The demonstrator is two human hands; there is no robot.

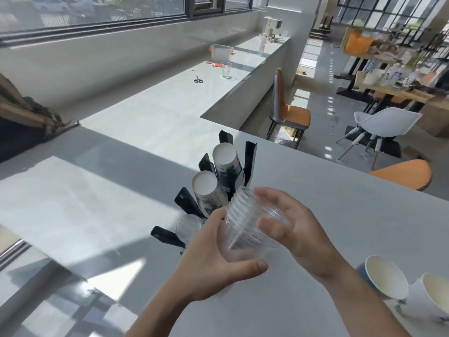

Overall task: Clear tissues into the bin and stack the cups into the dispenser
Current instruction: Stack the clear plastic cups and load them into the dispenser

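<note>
Spanning the view, the grey counter carries a black dispenser holding two upside-down paper cup stacks and one clear cup. Both hands grasp a clear ribbed cup above it: left hand underneath, right hand alongside. Its base tilts toward the dispenser. Two paper cups lie sideways at right.

Rightmost paper cup cropped by the frame's edge

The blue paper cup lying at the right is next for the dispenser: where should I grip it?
Judging by its pose, take the blue paper cup around its outer wall, coming from above; it lies tipped with its mouth facing you, beside a white cup.
</note>
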